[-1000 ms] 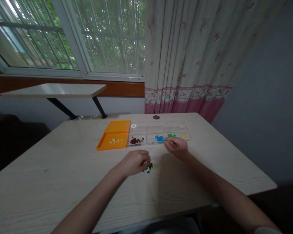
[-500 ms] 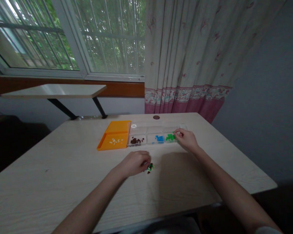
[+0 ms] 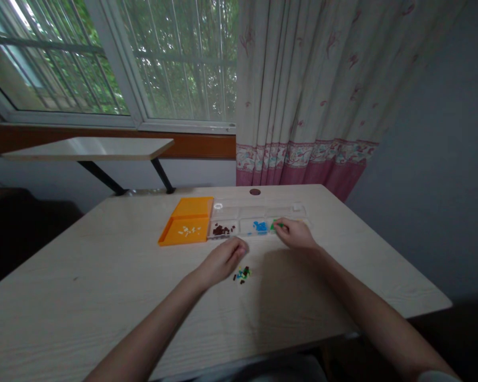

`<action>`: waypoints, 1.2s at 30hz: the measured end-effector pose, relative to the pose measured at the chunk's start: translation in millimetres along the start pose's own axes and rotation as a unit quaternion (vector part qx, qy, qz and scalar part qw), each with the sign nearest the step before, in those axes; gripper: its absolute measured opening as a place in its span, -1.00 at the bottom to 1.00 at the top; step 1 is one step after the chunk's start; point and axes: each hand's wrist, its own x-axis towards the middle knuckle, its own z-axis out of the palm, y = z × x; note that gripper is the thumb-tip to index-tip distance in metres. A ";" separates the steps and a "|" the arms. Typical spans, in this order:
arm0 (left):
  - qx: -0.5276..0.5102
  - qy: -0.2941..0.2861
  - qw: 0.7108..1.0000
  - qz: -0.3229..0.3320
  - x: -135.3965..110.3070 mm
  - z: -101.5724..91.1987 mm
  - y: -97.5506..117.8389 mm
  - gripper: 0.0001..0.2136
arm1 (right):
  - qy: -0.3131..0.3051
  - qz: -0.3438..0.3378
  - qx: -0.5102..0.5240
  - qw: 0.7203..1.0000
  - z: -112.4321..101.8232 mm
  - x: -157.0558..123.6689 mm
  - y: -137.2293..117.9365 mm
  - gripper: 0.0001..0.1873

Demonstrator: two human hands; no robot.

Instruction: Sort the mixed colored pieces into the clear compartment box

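My right hand (image 3: 297,233) is over the right compartment of a clear divided box, its fingertips pinched among small green pieces (image 3: 274,225). Whether a piece is between them is hidden. My left hand (image 3: 225,259) is closed above the table, just in front of the box; I cannot see what its curled fingers hold. Nearer to me than that hand lies a small mixed pile of brown, blue, green and yellow pieces (image 3: 244,273). Blue pieces (image 3: 259,226) and dark brown pieces (image 3: 222,229) sit in other front compartments of the clear box (image 3: 245,212).
An orange tray (image 3: 191,206) stands open at the box's left, with white pieces (image 3: 189,231) in its front part. Behind to the left, a raised shelf (image 3: 91,148) stands on dark legs. A round brown disc (image 3: 255,192) is at the table's back edge, near the curtain (image 3: 302,95).
My left hand has lifted off the mixed pile and moved toward the box, uncovering the pile. My right hand has shifted left and nearer to me, now covering part of the green pieces.
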 end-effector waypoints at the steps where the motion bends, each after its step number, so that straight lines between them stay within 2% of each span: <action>1: -0.019 0.015 1.000 -0.007 0.9 1.0 -1.2 -0.78 | -0.005 -0.027 0.008 1.000 3.6 -3.2 -10.7 -0.77; 4: -0.058 0.041 0.997 -0.019 2.5 3.4 -4.9 -0.76 | 0.013 -0.102 0.024 0.994 13.7 -14.0 -41.2 -0.81; 8: -0.065 0.034 0.997 -0.029 3.1 6.3 -6.9 -0.75 | 0.028 -0.126 0.041 0.991 18.8 -24.1 -62.4 -0.84; 14: -0.067 0.017 0.997 -0.023 3.5 9.0 -6.4 -0.72 | 0.000 -0.139 0.061 0.988 16.2 -27.5 -66.9 -0.84; 24: -0.067 0.008 0.998 -0.014 3.0 7.9 -4.1 -0.74 | 0.003 -0.172 0.046 0.984 20.4 -28.7 -64.1 -0.84; 27: -0.027 -0.025 0.999 0.020 0.9 -3.6 -4.0 -0.78 | 0.047 -0.172 0.053 0.983 20.8 -26.3 -57.2 -0.84; 31: 0.032 -0.090 0.994 0.052 -3.1 -19.6 -7.9 -0.85 | 0.156 -0.163 0.056 0.973 14.5 -19.0 -44.9 -0.79; 33: 0.050 -0.110 0.991 0.055 -4.0 -23.1 -9.2 -0.87 | 0.196 -0.154 0.050 0.967 9.8 -15.3 -40.2 -0.77; 36: 0.074 -0.132 0.987 0.057 -3.7 -23.0 -8.4 -0.86 | 0.226 -0.143 0.043 0.963 4.2 -11.8 -37.3 -0.78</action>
